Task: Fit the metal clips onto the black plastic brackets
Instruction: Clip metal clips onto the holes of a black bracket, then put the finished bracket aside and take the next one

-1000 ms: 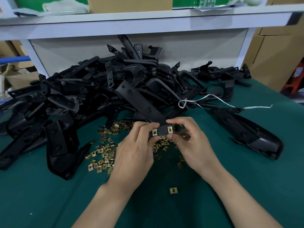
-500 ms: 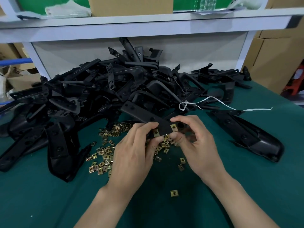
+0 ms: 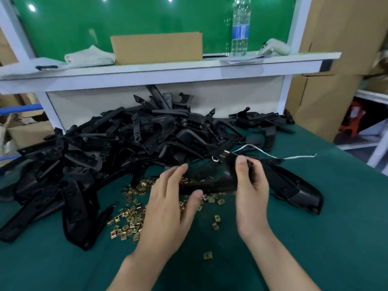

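While right hand [image 3: 251, 185] gripped bracket [image 3: 213, 182], left hand [image 3: 168, 204] hovered spread, empty, over clips [image 3: 126, 217]. Step looked clip-fetching; next move needed pinching one clip.

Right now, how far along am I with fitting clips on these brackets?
Done: perhaps the separate bracket lying on the right, though no clips show on it. In hand: your right hand grips a blurred black bracket; your left hand is open beside it. Left: the big bracket pile and the scattered loose metal clips. Early days, it seems.
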`<state>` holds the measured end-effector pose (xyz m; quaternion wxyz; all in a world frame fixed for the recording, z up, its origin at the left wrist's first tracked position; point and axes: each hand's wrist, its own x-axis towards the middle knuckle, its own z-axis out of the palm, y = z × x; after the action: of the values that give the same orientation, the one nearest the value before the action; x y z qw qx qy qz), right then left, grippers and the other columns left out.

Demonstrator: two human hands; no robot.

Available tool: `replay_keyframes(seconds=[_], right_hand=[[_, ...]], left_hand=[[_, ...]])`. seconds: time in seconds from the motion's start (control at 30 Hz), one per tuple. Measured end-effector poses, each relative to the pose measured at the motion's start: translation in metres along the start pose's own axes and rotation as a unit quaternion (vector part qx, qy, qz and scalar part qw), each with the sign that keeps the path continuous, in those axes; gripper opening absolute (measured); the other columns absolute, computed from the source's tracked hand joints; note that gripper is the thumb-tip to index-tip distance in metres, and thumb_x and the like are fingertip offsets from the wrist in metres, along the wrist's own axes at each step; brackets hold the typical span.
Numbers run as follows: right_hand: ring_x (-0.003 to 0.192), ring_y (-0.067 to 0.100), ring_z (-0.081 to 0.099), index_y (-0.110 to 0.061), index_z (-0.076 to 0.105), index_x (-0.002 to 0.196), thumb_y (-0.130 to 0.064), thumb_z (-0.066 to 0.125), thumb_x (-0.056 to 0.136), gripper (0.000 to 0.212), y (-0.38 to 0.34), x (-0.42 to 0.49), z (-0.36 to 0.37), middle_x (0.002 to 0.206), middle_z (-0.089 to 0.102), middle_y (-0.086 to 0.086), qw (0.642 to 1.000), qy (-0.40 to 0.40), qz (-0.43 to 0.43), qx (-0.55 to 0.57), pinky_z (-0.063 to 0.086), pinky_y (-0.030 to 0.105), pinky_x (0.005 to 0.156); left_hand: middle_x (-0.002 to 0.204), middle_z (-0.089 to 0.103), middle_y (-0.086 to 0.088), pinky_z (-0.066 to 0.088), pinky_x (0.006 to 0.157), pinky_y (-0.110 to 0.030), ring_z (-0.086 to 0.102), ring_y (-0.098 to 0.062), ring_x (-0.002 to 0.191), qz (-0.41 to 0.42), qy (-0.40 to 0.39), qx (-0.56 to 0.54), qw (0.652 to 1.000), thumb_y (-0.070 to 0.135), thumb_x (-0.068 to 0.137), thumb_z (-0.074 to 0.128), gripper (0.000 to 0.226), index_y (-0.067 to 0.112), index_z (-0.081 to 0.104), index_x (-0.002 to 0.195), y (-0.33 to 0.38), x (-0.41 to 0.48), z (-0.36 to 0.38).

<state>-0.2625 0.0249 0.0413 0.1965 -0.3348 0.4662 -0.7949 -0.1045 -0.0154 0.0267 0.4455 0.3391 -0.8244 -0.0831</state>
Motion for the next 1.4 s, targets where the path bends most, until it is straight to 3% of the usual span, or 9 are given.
replay_keyframes(seconds=[0.07,0.23,0.33,0.6,0.8,0.97,1.1,1.23,1.4], right_hand=[[0.094,0.023,0.065,-0.015,0.066,0.101,-0.041,0.059,0.099,0.027,-0.009,0.006,-0.006,0.1,0.071,0.007,0.992,0.045,0.095,0.068,0.054,0.045,0.086],[0.071,0.015,0.063,-0.018,0.065,0.101,-0.044,0.05,0.102,0.03,-0.035,-0.003,-0.037,0.082,0.069,0.0,0.967,0.092,0.192,0.14,0.05,0.028,0.057],[0.061,0.012,0.063,-0.021,0.065,0.101,-0.046,0.043,0.104,0.034,-0.053,-0.018,-0.063,0.079,0.073,-0.003,0.949,0.147,0.221,0.171,0.047,0.029,0.055],[0.051,0.01,0.062,-0.02,0.062,0.094,-0.041,0.044,0.104,0.029,-0.099,-0.061,-0.161,0.069,0.072,-0.004,0.915,0.277,0.21,0.204,0.049,0.024,0.047],[0.049,0.011,0.062,-0.018,0.062,0.086,-0.027,0.044,0.101,0.026,-0.114,-0.097,-0.262,0.065,0.068,-0.001,0.894,0.39,0.167,0.146,0.046,0.021,0.041],[0.095,0.027,0.066,-0.01,0.071,0.107,-0.019,0.037,0.099,0.036,-0.119,-0.129,-0.355,0.106,0.07,0.013,0.845,0.514,0.149,-0.01,0.049,0.036,0.079],[0.126,0.026,0.052,-0.012,0.059,0.132,-0.02,0.036,0.099,0.041,-0.134,-0.169,-0.405,0.135,0.059,0.01,0.766,0.609,0.049,-0.2,0.036,0.036,0.108],[0.124,0.026,0.049,-0.014,0.055,0.135,-0.021,0.037,0.093,0.046,-0.138,-0.184,-0.411,0.135,0.056,0.007,0.775,0.541,-0.013,-0.325,0.036,0.045,0.109],[0.112,0.017,0.05,-0.014,0.058,0.13,-0.014,0.041,0.092,0.041,-0.122,-0.174,-0.363,0.119,0.054,-0.004,0.83,0.394,-0.053,-0.391,0.037,0.033,0.098]], left_hand=[[0.136,0.045,0.004,0.04,0.105,-0.037,0.046,-0.015,0.124,0.052,-0.009,0.08,0.995,0.054,0.102,0.04,0.053,0.02,0.042,0.142,0.008,0.003,-0.001],[0.126,0.053,0.002,0.036,0.101,-0.032,0.054,-0.02,0.113,0.155,-0.017,0.139,0.978,0.037,0.099,0.054,0.038,0.018,0.051,0.132,0.038,0.01,-0.004],[0.122,0.057,0.004,0.036,0.1,-0.031,0.054,-0.017,0.113,0.201,-0.028,0.146,0.968,0.038,0.1,0.047,0.036,0.019,0.055,0.129,0.063,0.012,-0.005],[0.118,0.064,-0.001,0.043,0.098,-0.033,0.059,-0.019,0.111,0.301,-0.087,0.108,0.944,0.039,0.097,0.046,0.041,0.015,0.063,0.125,0.15,-0.009,0.023],[0.107,0.068,-0.007,0.053,0.086,-0.038,0.067,-0.027,0.098,0.398,-0.097,0.06,0.91,0.022,0.083,0.08,0.039,0.009,0.07,0.118,0.227,-0.038,0.082],[0.097,0.063,-0.005,0.05,0.074,-0.035,0.061,-0.026,0.085,0.506,-0.169,0.005,0.846,0.006,0.082,0.047,0.04,0.014,0.069,0.114,0.294,-0.089,0.131],[0.113,0.055,0.001,0.041,0.095,-0.033,0.054,-0.021,0.107,0.57,-0.301,0.028,0.764,0.02,0.087,0.066,0.04,0.024,0.058,0.126,0.33,-0.139,0.164],[0.135,0.05,-0.005,0.032,0.11,-0.038,0.045,-0.025,0.127,0.572,-0.383,0.008,0.726,0.046,0.096,0.059,0.048,0.018,0.056,0.135,0.34,-0.161,0.178],[0.132,0.055,-0.005,0.033,0.108,-0.037,0.049,-0.025,0.125,0.489,-0.355,-0.047,0.795,0.041,0.1,0.053,0.04,0.017,0.06,0.132,0.308,-0.136,0.166]])
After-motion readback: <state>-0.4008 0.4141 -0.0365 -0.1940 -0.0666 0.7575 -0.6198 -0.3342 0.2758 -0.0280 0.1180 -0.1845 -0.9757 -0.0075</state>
